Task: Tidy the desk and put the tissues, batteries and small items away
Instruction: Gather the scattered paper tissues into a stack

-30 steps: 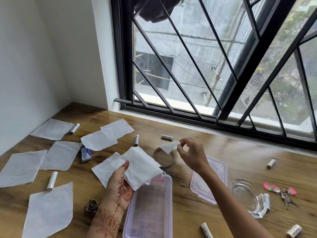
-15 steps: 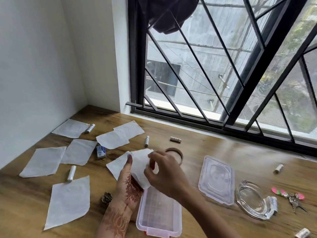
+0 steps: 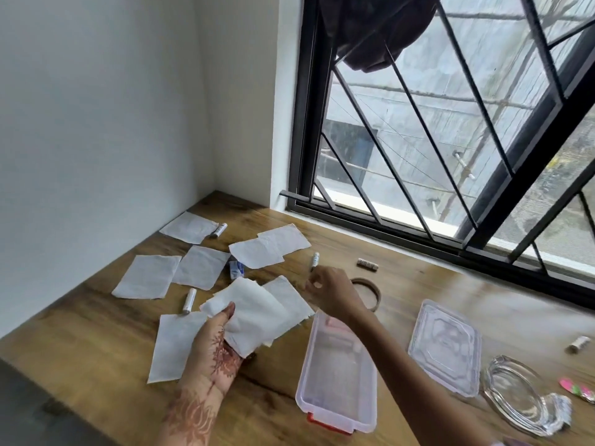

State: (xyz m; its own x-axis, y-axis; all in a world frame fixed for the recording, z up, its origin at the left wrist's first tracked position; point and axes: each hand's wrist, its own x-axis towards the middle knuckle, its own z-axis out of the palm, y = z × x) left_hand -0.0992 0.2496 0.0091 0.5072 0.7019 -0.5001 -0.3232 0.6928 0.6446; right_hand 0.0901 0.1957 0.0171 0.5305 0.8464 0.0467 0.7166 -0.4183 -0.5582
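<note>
head view: i am gathering tissues, and going left to right, four loose tissues (image 3: 146, 277) are lying flat in the left-centre of the frame with two batteries among them, one battery (image 3: 189, 300) just above the sheet nearest me. my left hand (image 3: 215, 349), lower centre, is clamping a small fanned stack of tissues (image 3: 257, 312) between thumb and fingers, held up off the desk. just above it a small blue packet (image 3: 236, 269) is sitting beside another pair of tissues (image 3: 269, 246). my right hand (image 3: 331, 292), at centre, is hovering with fingers curled; it is blurred, so i cannot tell whether it is pinching anything. beyond it a battery (image 3: 314, 261) and a round ring (image 3: 370, 292) are resting on the wood.

i judge the tissue step is about half done. the next move is calling for my right hand to be reaching for another loose sheet and adding it to the stack.

lower centre-right, the clear plastic box (image 3: 338, 371) is standing open, its lid (image 3: 446, 346) lying beside it. at lower right a glass dish (image 3: 518, 397), a pink item and one more battery (image 3: 578, 344) are waiting.

the wooden desk (image 3: 96, 333) is running into a white corner at upper left; a barred window (image 3: 450, 123) is filling the upper right.
</note>
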